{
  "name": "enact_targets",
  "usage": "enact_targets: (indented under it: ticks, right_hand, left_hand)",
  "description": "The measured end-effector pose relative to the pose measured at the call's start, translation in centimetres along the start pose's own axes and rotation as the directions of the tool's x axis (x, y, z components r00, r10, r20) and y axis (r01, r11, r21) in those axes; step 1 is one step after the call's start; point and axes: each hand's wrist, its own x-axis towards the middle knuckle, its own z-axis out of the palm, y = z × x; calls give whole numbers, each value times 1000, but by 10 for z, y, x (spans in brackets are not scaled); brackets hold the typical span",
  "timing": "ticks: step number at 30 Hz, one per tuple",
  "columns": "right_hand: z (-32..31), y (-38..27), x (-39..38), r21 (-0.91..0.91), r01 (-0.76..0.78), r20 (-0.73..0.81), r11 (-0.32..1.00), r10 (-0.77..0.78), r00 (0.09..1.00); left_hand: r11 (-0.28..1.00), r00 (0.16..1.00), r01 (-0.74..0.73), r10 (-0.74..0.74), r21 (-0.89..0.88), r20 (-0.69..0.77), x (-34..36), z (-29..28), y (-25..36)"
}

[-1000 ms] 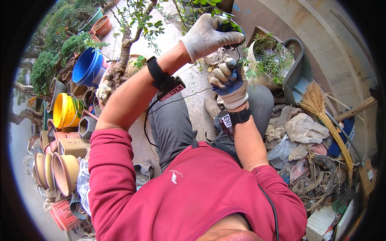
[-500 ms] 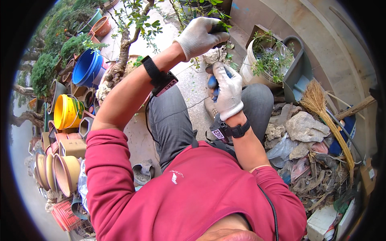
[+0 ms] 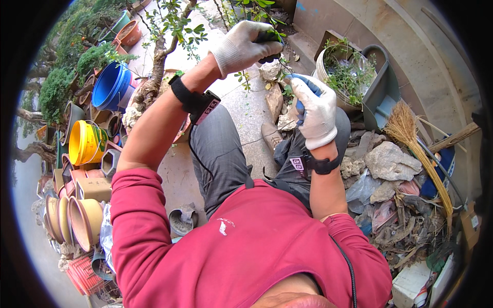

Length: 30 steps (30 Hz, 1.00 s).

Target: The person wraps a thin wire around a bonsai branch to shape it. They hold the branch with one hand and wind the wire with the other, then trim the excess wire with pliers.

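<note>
My left hand (image 3: 245, 50), in a white knit glove with a dark palm, is closed around a leafy branch (image 3: 278, 35) of a small tree. Below and to the right of it, my right hand (image 3: 317, 114), in a white glove with blue on the fingers, pinches a thin dark wire (image 3: 284, 65). The wire stretches between the two hands; its hold inside the left glove is hidden. The tree's bare trunk (image 3: 156, 77) and leaf clusters stand left of my left hand.
On the right are a white bucket (image 3: 324, 76) of cut greenery, a grey dustpan (image 3: 378, 95), a straw broom (image 3: 403, 126) and rocks (image 3: 393, 161). Blue (image 3: 109, 87) and yellow (image 3: 80, 142) buckets and several stacked pots (image 3: 84, 220) line the left.
My right hand has moved right and slightly down, away from the left hand, with its fingertips turned up and left. My left hand has shifted slightly left, still closed on the branch.
</note>
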Motion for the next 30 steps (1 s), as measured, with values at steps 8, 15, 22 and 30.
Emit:
enact_targets:
  ticks: [8, 15, 22, 30]
  right_hand:
    - [-22, 12, 13, 278, -174, 282, 945, 92, 955]
    - [-35, 31, 27, 577, -453, 556, 680, 78, 827]
    - [-31, 36, 19, 572, -375, 487, 730, 66, 871]
    - [-28, 27, 11, 540, -341, 416, 769, 108, 903]
  left_hand:
    - [975, 996, 89, -83, -201, 38, -5, -10, 1]
    - [973, 999, 33, -22, -227, 49, -9, -5, -5]
    - [839, 987, 152, -153, -522, 41, -12, -4, -6]
    - [990, 985, 136, -131, 30, -113, -8, 16, 17]
